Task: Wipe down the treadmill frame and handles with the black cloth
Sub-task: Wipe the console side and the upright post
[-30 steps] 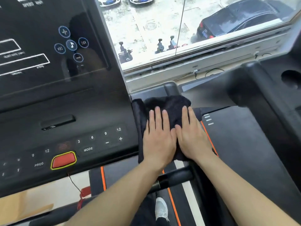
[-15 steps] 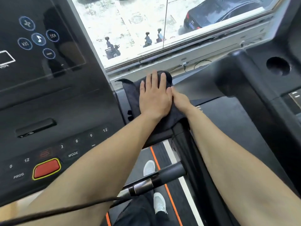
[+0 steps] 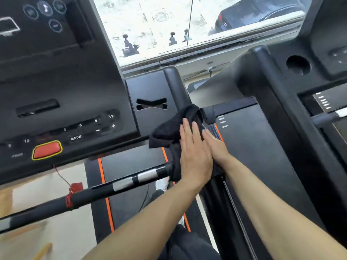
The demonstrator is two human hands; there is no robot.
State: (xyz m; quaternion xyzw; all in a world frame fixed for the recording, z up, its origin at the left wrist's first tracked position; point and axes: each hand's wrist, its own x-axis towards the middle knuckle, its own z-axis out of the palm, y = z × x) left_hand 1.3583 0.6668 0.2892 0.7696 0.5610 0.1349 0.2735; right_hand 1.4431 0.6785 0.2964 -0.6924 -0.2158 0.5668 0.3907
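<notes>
The black cloth [image 3: 169, 134] is draped over the treadmill's right side rail [image 3: 176, 87], just right of the console [image 3: 62, 94]. My left hand [image 3: 195, 152] lies flat on the cloth with straight fingers, pressing it against the rail. My right hand [image 3: 216, 145] sits close beside it on the right, fingers straight, partly tucked under the left hand's edge. The upper part of the rail above the cloth is bare. A handlebar [image 3: 116, 184] with silver sensor patches runs from the lower left to the cloth.
A red stop button [image 3: 47, 150] and a red safety clip [image 3: 72, 194] sit at the left. A second treadmill [image 3: 262, 147] stands close on the right. The window [image 3: 187, 25] is ahead. My shoe shows on the belt [image 3: 131, 184] below.
Both hands slid the cloth back down the rail toward me, away from the window end. The cloth has bunched up at the left, and the rail's top is now uncovered.
</notes>
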